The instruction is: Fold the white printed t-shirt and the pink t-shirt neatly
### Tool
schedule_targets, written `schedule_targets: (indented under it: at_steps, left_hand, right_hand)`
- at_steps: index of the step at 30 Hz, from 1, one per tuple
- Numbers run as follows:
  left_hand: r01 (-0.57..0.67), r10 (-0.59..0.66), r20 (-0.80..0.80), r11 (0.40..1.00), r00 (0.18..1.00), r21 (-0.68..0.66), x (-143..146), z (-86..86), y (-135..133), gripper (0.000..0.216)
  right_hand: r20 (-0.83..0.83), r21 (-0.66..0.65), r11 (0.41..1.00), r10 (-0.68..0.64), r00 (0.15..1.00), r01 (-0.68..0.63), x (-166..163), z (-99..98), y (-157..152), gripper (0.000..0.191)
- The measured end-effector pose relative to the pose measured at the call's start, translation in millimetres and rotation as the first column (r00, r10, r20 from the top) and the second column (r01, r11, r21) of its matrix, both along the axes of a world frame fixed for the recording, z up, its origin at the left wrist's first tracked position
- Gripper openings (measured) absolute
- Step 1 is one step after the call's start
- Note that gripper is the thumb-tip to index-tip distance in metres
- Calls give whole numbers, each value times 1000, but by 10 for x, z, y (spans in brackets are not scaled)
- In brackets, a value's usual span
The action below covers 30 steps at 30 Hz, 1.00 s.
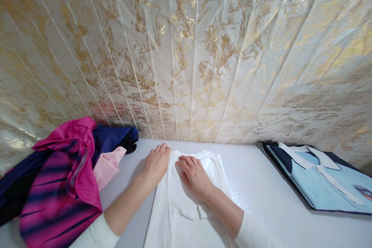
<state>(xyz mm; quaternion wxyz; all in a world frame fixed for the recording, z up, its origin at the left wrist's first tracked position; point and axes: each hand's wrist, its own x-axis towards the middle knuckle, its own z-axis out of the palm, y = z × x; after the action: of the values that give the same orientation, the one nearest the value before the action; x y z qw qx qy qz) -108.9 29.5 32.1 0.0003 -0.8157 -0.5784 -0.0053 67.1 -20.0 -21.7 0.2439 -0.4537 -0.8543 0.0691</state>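
Note:
A white shirt (186,217) lies flat on the white table (255,186), its far end near the wall. My left hand (156,162) rests palm down on the shirt's left edge, fingers stretched out toward the wall. My right hand (194,175) lies on the upper middle of the shirt, fingers bent and pressed onto the cloth. Neither hand lifts the fabric. Both forearms come up from the bottom of the view in white sleeves.
A heap of clothes (61,186) in magenta, dark blue and pink is piled at the left. A folded light blue and navy collared shirt (322,182) lies at the right. A cream wall with gold pattern (192,54) rises right behind the table.

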Motion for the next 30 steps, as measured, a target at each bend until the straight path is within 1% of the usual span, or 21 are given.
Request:
schedule_targets:
  at_steps: [3,5,7,10,14,19,22,25,27,30]
  left_hand:
    - [73,-74,17,997,997,28,132,-138,-430,43]
    - [174,-175,54,984,983,33,183,-287,-667,47]
    - [229,-233,100,972,967,50,205,-433,-816,49]
    - [241,-247,156,969,956,61,208,-562,-879,51]
    - [233,-241,192,970,951,63,216,-572,-851,56]
    - [236,-244,182,970,952,64,234,-555,-862,59]
    - [240,-252,204,967,946,83,225,-556,-869,60]
    - [232,-243,230,970,942,72,223,-538,-870,60]
    - [234,-241,252,970,937,59,239,-508,-878,58]
    - [239,-244,319,969,916,56,294,-440,-900,43]
  right_hand:
    - [-49,20,999,-32,998,33,79,29,56,36]
    - [-81,29,997,-64,995,67,177,58,115,38]
    - [-94,24,996,-84,992,87,285,85,170,40]
    - [-78,-4,996,-93,993,93,400,104,210,42]
    - [-27,-11,995,-97,995,96,424,91,208,41]
    - [69,-16,991,-135,988,136,436,105,225,25]
    - [74,-14,992,-127,989,128,459,165,219,18]
    - [37,9,992,-123,992,123,453,244,191,16]
    - [-44,38,993,-114,992,116,435,272,178,15]
    - [-145,57,993,-95,985,104,414,234,188,16]
